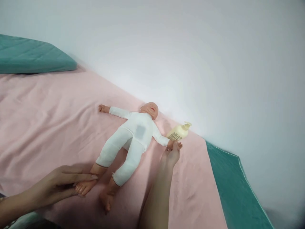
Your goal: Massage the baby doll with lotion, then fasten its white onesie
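A baby doll (133,135) in a white suit lies on its back on a pink sheet (47,121), arms spread, head toward the wall. My left hand (68,184) is closed around the doll's left-side foot near the bed's front. My right hand (172,154) reaches far out, its fingers pinched on the doll's hand, right below a cream pump bottle (179,132) that lies tilted on the sheet against the wall. Whether the fingers also touch the bottle is unclear.
A white wall (214,63) runs diagonally behind the bed. A teal pillow (28,55) lies at the far left corner. Teal mattress (231,187) shows beyond the sheet's right edge.
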`<state>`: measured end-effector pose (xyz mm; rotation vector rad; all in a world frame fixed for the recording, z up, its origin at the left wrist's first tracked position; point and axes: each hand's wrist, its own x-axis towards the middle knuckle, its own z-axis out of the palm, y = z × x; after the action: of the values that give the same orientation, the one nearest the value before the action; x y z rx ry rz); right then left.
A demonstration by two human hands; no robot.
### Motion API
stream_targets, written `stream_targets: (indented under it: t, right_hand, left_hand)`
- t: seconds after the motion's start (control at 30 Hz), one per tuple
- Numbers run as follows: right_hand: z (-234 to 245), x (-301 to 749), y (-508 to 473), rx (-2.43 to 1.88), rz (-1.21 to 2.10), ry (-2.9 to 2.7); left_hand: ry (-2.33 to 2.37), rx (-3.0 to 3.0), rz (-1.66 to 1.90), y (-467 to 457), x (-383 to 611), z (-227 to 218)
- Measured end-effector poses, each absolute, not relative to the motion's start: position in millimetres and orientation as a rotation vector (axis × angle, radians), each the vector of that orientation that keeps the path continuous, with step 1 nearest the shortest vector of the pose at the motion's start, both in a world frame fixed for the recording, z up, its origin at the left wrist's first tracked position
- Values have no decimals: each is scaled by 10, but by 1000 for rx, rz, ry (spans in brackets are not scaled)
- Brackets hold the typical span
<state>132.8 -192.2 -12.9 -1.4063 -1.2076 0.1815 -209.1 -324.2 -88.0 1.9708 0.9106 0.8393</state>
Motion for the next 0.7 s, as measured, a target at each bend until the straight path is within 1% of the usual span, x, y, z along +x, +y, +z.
stream_targets:
  t: [0.17, 0.27, 0.33, 0.47, 0.6, 0.7]
  right_hand:
    - [-152, 1293, -2191, -1308, 235, -1102]
    - [-166, 1085, -2221, -1237, 381, -1266]
    - [-179, 973, -2240, -1249, 403, -1471]
    - [-193, 904, -2278, -1300, 290, -1780]
    - [-186, 930, -2287, -1303, 296, -1819]
    - [-184, 952, -2285, -1298, 309, -1798]
  left_hand:
    - [1021, 2075, 1089, -2948, -1953, -633]
    - [1183, 1984, 1151, -2745, -1781, -471]
    - [1242, 1871, 1159, -2600, -1668, -364]
    - [1184, 1598, 1260, -2333, -1529, -173]
    - [1106, 1491, 1257, -2201, -1496, -57]
    - [1030, 1416, 1248, -2205, -1498, -55]
